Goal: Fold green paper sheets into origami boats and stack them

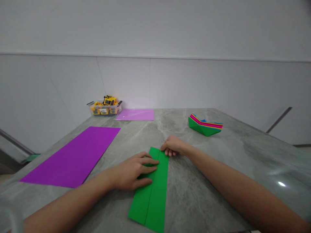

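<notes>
A long strip of folded green paper (155,197) lies on the table in front of me, with a lengthwise line down its middle. My left hand (139,170) rests flat on its left side, fingers spread and holding nothing. At the strip's far right corner is my right hand (173,146), its fingers curled closed and the thumb and index finger pinching the paper's edge. Some of the right fingers are tucked under and partly hidden.
Purple paper (75,155) lies to my left on the grey marbled table (213,174). A folded paper boat (205,126), green with coloured stripes, stands at the back right. Near the wall are a clear bin (104,108) of yellow toy vehicles (109,100) and a pink sheet (137,115).
</notes>
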The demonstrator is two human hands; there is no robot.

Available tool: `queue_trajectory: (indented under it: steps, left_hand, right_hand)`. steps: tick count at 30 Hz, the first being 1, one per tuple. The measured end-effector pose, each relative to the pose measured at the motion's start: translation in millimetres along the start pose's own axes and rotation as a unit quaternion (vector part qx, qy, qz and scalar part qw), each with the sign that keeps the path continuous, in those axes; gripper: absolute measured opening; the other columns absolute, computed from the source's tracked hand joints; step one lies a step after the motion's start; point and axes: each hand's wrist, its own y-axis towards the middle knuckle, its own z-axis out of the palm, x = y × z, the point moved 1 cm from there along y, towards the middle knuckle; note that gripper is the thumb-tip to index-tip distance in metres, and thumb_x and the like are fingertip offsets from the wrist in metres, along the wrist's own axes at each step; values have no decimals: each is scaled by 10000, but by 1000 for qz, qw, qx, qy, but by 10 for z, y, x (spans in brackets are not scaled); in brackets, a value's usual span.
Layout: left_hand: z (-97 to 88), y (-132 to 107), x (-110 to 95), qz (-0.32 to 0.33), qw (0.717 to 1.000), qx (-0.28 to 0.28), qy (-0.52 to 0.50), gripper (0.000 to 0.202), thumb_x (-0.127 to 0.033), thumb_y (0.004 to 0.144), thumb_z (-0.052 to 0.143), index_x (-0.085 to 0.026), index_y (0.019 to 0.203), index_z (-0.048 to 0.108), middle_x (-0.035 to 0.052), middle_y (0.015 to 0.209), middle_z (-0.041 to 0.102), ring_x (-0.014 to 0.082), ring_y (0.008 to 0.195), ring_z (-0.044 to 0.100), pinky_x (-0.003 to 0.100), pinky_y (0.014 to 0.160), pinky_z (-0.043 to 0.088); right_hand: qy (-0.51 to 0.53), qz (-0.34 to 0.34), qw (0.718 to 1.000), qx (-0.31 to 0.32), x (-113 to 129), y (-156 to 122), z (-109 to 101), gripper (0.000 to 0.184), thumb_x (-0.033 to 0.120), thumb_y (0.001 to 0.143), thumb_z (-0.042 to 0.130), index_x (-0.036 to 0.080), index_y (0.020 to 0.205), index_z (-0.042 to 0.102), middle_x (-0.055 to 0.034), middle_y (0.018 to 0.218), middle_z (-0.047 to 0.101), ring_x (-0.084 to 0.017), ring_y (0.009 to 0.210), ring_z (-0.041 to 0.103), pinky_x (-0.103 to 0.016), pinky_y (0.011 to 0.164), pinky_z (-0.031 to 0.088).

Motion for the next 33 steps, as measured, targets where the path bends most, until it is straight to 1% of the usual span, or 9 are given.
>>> queue_trajectory:
  steps: [2, 4, 7, 10, 15, 21, 23, 27, 33]
  left_hand:
    - [26, -24, 37, -22, 1000, 12, 9, 560, -380, 916, 549, -193, 1431, 433, 109, 1476, 450, 323, 1375, 355, 492, 1104, 330]
    - [55, -47, 74, -49, 998, 30, 21, 672, -439, 913, 539, -181, 1492, 317, 121, 1535, 342, 332, 1421, 269, 507, 1125, 297]
    - [79, -63, 103, -75, 995, 50, 32, 728, -491, 912, 518, -175, 1513, 254, 131, 1565, 260, 324, 1440, 219, 494, 1140, 273]
    - [80, -62, 102, -82, 994, 57, 34, 731, -505, 919, 499, -177, 1518, 238, 126, 1572, 240, 313, 1448, 195, 478, 1149, 260]
    - [74, -58, 100, -84, 993, 68, 37, 733, -523, 928, 470, -167, 1520, 227, 126, 1576, 229, 303, 1457, 163, 463, 1162, 237]
    - [84, -64, 103, -86, 993, 63, 41, 734, -510, 922, 490, -181, 1522, 225, 126, 1576, 239, 305, 1453, 178, 457, 1162, 236]
    - [93, -71, 106, -92, 993, 64, 44, 733, -511, 920, 492, -193, 1522, 223, 126, 1582, 219, 308, 1451, 186, 457, 1161, 235]
    - [95, -79, 109, -115, 990, 64, 51, 749, -545, 911, 486, -205, 1523, 222, 134, 1593, 171, 301, 1445, 213, 425, 1157, 247]
    - [75, -68, 91, -117, 989, 70, 48, 739, -552, 907, 485, -199, 1514, 257, 131, 1590, 197, 308, 1441, 225, 417, 1160, 236]
  right_hand:
    - [-2, -22, 1000, -18, 2, -43, 21, 262, 184, 782, 654, 149, 543, 552, 30, 446, 613, -48, 309, 488, -135, 281, 331]
    - [-8, -38, 999, -32, 5, -77, 44, 267, 194, 772, 683, 153, 549, 542, 38, 452, 611, -49, 315, 502, -133, 285, 333]
    - [-18, -53, 998, -39, 3, -97, 69, 263, 200, 776, 688, 157, 566, 536, 51, 445, 596, -52, 315, 508, -134, 286, 334]
    - [-26, -66, 997, -35, -12, -85, 78, 248, 195, 797, 664, 159, 588, 535, 52, 455, 597, -54, 322, 521, -132, 290, 341]
    - [-42, -90, 995, -25, -53, -56, 101, 245, 206, 789, 675, 165, 600, 524, 56, 438, 581, -65, 322, 529, -135, 294, 360]
    - [-64, -113, 991, -9, -42, -109, 142, 257, 200, 776, 656, 168, 566, 512, 55, 411, 562, -73, 312, 520, -141, 302, 381]
    - [-71, -120, 990, 0, -30, -143, 162, 253, 200, 767, 657, 167, 559, 517, 56, 406, 558, -72, 312, 515, -140, 306, 381]
    - [-81, -128, 988, 19, -16, -202, 215, 218, 198, 755, 645, 169, 572, 530, 65, 397, 551, -70, 308, 501, -141, 310, 377]
    - [-89, -142, 985, 29, 0, -265, 252, 181, 199, 754, 603, 176, 592, 526, 67, 409, 555, -73, 309, 499, -145, 304, 374]
